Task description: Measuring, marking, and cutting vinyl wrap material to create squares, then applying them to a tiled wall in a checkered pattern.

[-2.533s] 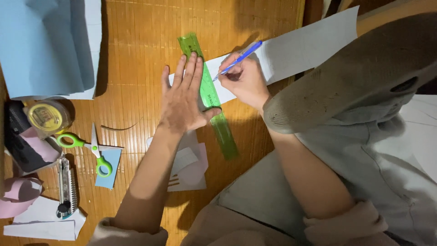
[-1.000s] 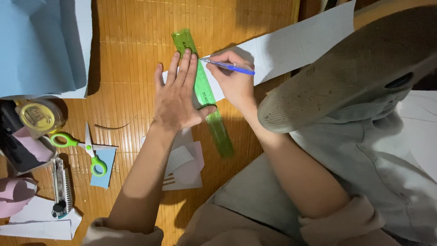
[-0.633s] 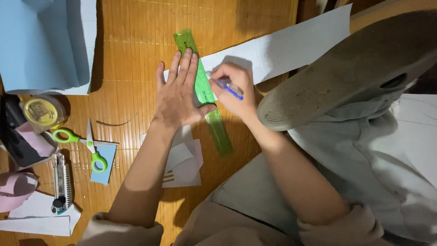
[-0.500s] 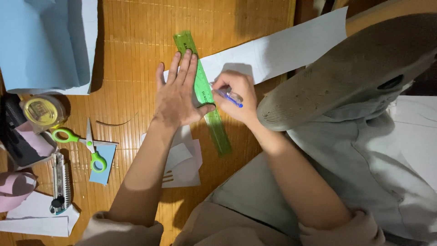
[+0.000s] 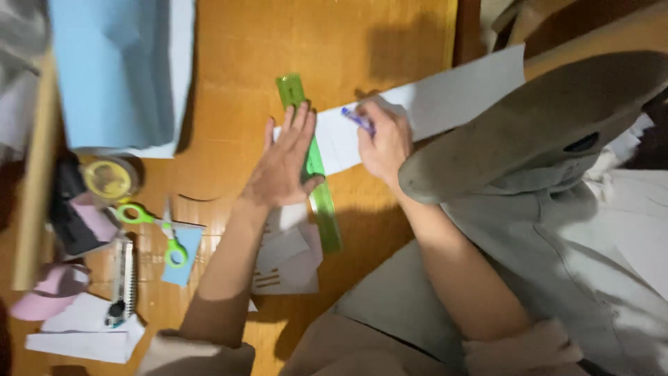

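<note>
My left hand lies flat, fingers spread, pressing a green transparent ruler onto a long white paper strip on the wooden floor. My right hand grips a blue pen, its tip on the paper just right of the ruler's edge. The ruler runs from the far side toward me, partly hidden under my left palm.
Green-handled scissors lie on a small blue paper at left, beside a tape roll and a utility knife. Large light-blue sheets lie far left. Folded white papers sit under my left forearm. My foot's sole rests right.
The right hand slid the pen along the ruler's edge toward me, then back away up the paper. The left hand stays pressed on the ruler. The camera shifted slightly.
</note>
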